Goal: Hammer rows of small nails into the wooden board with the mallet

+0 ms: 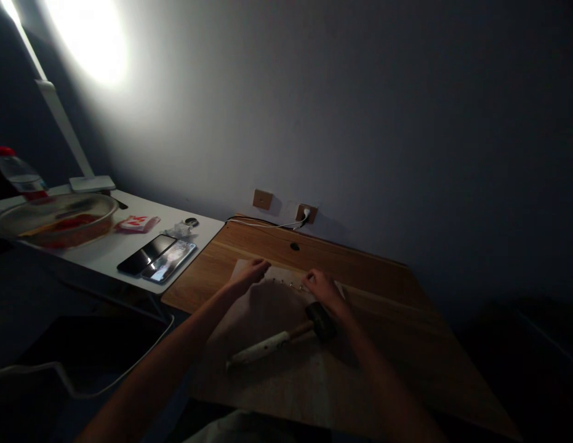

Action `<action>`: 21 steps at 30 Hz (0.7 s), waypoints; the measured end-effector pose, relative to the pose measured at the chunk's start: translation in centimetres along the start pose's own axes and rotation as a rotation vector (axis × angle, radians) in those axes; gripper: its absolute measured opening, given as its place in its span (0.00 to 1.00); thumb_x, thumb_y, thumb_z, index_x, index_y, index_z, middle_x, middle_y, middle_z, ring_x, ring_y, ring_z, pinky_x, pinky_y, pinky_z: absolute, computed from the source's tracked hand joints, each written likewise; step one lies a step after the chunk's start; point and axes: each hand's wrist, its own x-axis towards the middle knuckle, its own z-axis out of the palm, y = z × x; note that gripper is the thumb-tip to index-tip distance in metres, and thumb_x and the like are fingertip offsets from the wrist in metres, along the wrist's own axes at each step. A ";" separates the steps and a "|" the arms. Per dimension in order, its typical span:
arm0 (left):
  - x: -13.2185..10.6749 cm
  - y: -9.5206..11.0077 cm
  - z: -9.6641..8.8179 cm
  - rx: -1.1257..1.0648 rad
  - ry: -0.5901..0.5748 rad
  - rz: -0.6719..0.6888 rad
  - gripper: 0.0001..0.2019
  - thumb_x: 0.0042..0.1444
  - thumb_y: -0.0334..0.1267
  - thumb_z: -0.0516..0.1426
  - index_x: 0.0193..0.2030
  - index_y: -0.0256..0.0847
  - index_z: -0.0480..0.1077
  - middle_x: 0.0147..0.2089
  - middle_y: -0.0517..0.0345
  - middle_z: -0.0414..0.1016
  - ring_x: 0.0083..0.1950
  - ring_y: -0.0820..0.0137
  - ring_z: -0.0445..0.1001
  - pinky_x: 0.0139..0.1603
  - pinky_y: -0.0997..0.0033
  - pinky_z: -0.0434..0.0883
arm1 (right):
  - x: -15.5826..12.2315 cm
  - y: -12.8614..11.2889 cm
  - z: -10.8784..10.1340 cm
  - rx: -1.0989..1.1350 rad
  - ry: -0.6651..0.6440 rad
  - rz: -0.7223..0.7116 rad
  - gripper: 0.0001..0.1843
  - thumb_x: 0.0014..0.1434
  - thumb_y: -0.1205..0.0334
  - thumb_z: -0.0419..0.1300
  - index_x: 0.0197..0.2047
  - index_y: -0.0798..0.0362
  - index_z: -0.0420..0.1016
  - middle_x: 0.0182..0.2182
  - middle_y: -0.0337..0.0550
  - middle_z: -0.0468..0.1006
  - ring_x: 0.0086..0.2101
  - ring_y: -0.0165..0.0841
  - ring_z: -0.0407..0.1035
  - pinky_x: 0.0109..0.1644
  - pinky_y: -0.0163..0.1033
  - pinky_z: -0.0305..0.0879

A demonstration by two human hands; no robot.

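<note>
Pale fabric [240, 427] shows at the bottom edge, nearest the camera, with the person's bare forearms reaching past it on both sides. Between the hands, a short row of small shiny metal pieces [292, 285] sits on a pale sheet [268, 311]; they are too small to identify. The right hand [322, 288] is at the row's right end, thumb and fingers drawn closely together; whether they grip a piece cannot be told. The left hand [253, 271] is beyond the row's left end, fingers curled inward, any hold hidden.

Nearer the camera lies a rubber mallet [282, 338], its black head just beside the right forearm and its partly pale handle pointing lower left. Beneath everything is a wood-grained tabletop [406, 332] with a dark oval hole [295, 246] near its back.

On the adjoining white table [101, 258] lie two phones [169, 261] side by side, crumpled clear plastic [181, 230], a pink-and-white packet [136, 224] and a large see-through bowl [99, 231]. A red-capped bottle [23, 175] and a lit desk lamp [67, 129] stand behind. On the wall [406, 123], a white plug [306, 212] sits in the right-hand outlet.
</note>
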 end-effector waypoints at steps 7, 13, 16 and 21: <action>-1.1 -0.1 0.8 1.038 -0.077 0.305 0.09 0.57 0.33 0.61 0.44 0.43 0.80 0.33 0.55 0.80 0.36 0.64 0.78 0.36 0.72 0.66 | 0.0 -0.7 0.8 -0.235 -0.112 0.014 0.09 0.60 0.64 0.68 0.29 0.51 0.75 0.39 0.48 0.83 0.49 0.43 0.75 0.55 0.46 0.66; -1.6 0.1 1.6 1.227 -0.101 0.428 0.07 0.63 0.33 0.57 0.40 0.40 0.78 0.42 0.45 0.83 0.40 0.60 0.80 0.38 0.68 0.67 | 0.5 -0.9 0.5 0.083 -0.090 -0.009 0.15 0.68 0.50 0.61 0.34 0.51 0.72 0.29 0.35 0.74 0.28 0.31 0.70 0.35 0.38 0.70; -1.2 0.0 1.9 1.166 -0.018 0.374 0.04 0.61 0.34 0.59 0.37 0.40 0.75 0.39 0.45 0.82 0.39 0.60 0.79 0.37 0.68 0.66 | 0.4 -1.1 -0.1 0.319 -0.075 -0.014 0.19 0.66 0.43 0.50 0.30 0.46 0.63 0.20 0.28 0.61 0.17 0.28 0.55 0.22 0.33 0.59; 0.3 0.6 1.9 0.435 0.052 0.144 0.13 0.62 0.38 0.52 0.25 0.41 0.64 0.23 0.58 0.67 0.26 0.70 0.67 0.27 0.73 0.61 | 0.5 -1.2 -0.3 0.430 -0.041 -0.003 0.24 0.67 0.40 0.44 0.27 0.46 0.58 0.19 0.29 0.57 0.16 0.26 0.50 0.18 0.32 0.52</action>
